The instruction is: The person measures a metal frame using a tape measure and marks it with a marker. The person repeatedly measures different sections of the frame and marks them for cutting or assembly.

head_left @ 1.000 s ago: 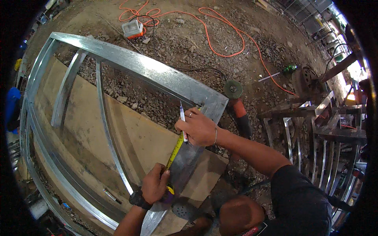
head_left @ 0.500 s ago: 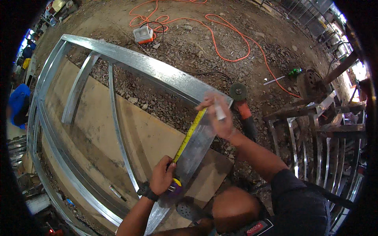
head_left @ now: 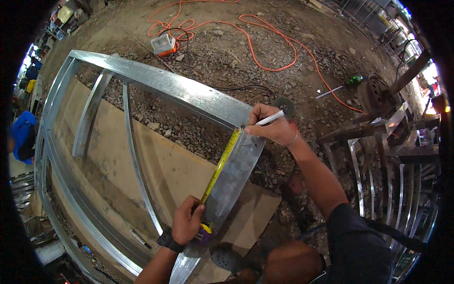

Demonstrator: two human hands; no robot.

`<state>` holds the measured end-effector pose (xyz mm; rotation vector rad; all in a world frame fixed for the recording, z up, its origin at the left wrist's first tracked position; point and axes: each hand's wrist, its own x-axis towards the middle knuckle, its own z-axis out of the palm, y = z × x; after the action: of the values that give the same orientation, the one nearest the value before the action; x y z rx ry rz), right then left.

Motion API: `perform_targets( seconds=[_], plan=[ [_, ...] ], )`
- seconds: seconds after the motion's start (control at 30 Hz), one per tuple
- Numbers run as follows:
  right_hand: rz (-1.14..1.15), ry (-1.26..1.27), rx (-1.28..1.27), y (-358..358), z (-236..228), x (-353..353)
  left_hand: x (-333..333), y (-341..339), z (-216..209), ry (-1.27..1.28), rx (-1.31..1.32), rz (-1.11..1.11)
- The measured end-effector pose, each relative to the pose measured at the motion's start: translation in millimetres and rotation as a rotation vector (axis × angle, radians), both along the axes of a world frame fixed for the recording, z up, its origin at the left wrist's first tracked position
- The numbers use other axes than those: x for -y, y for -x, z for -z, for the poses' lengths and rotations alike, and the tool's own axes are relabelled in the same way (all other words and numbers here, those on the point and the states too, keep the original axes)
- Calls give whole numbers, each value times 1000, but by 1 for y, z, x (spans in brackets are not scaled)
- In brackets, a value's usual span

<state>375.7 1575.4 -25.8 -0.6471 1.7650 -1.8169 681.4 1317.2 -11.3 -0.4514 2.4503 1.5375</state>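
Observation:
A yellow tape measure blade (head_left: 220,166) lies extended along the near right bar (head_left: 239,177) of a shiny metal frame. My left hand (head_left: 188,221), with a dark watch on its wrist, is closed at the blade's near end, right by the purple and yellow tape case (head_left: 204,233). At the blade's far end, by the frame's corner, my right hand (head_left: 274,127) pinches a white marker (head_left: 271,118). The marker slants up to the right, and my fingers hide its lower end. Both hands are close to the metal surface.
The frame's long far bar (head_left: 161,80) runs to the upper left, over a brown board (head_left: 175,163). An angle grinder disc (head_left: 283,108) sits beyond my right hand. An orange cord (head_left: 253,49) winds over gravel. Metal racks (head_left: 378,177) stand at right; another pen (head_left: 140,238) lies on the board.
My right hand has come down to the tape's far end and steadied, with the marker turned to point up to the right. My left hand keeps its hold; the view has shifted slightly.

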Motion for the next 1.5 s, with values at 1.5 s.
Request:
perform_targets(
  seconds=[1.5],
  plan=[
    [65, -56, -429, 5, 19, 25, -2, -4, 1, -6, -18, -4]
  ],
)
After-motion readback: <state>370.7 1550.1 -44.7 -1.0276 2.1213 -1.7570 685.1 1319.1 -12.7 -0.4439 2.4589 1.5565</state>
